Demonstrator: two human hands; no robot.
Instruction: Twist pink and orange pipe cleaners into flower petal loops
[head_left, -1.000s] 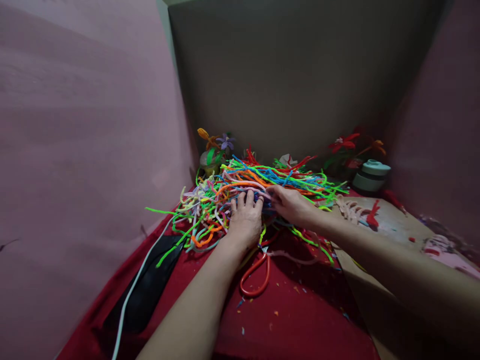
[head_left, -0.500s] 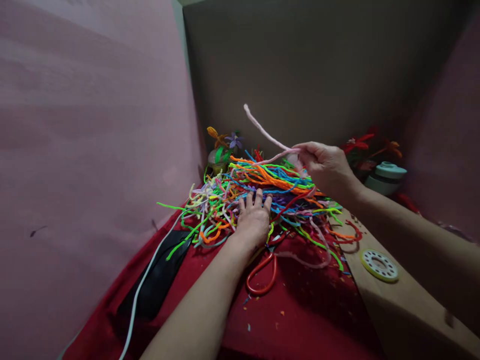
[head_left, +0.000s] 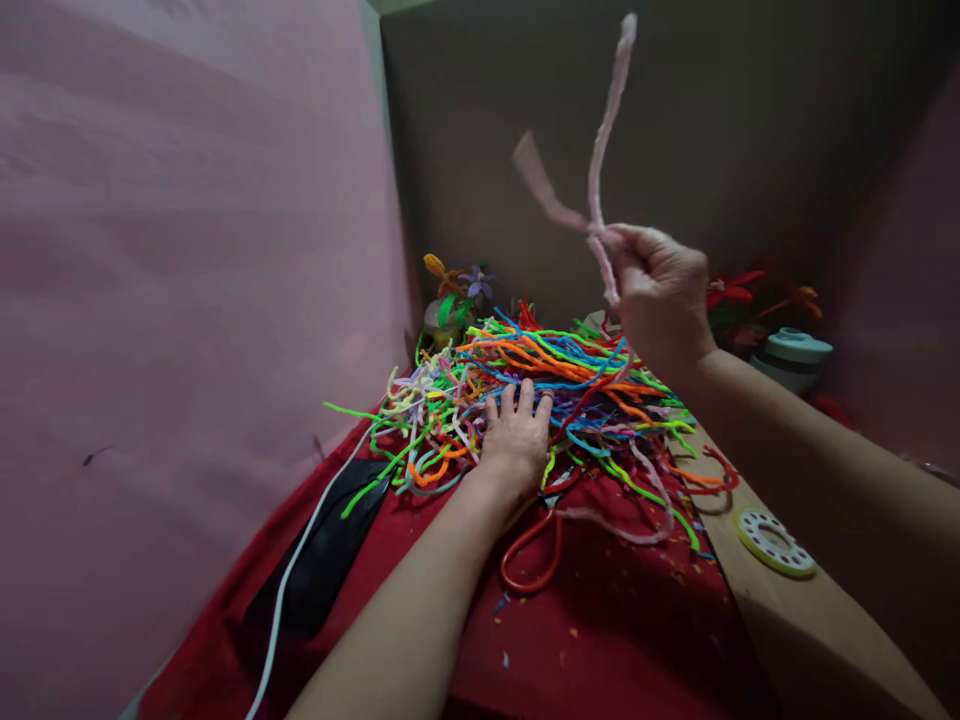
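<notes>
My right hand (head_left: 664, 295) is raised above the pile, thumb and fingers pinched on fuzzy pale pink pipe cleaners (head_left: 598, 165). One length points straight up; another, blurred, angles up to the left, and a short part hangs below the fingers. My left hand (head_left: 517, 445) lies flat with fingers spread on the front of a tangled heap of colourful pipe cleaners (head_left: 536, 350). Just in front of that hand are red-handled scissors (head_left: 556, 548), their blades partly covered by the heap.
A red cloth (head_left: 600, 640) with small scraps covers the table beside a wooden strip carrying a yellow-and-white perforated ring (head_left: 748, 532). At left are a black flat item (head_left: 322, 550) and a white cable (head_left: 277, 600). Pipe-cleaner flowers (head_left: 478, 282) and a mint-green container (head_left: 799, 345) stand behind.
My right hand has risen with the pink pipe cleaners, which have swung from pointing left to mostly upright. My left hand stays on the heap. The view has shifted slightly.
</notes>
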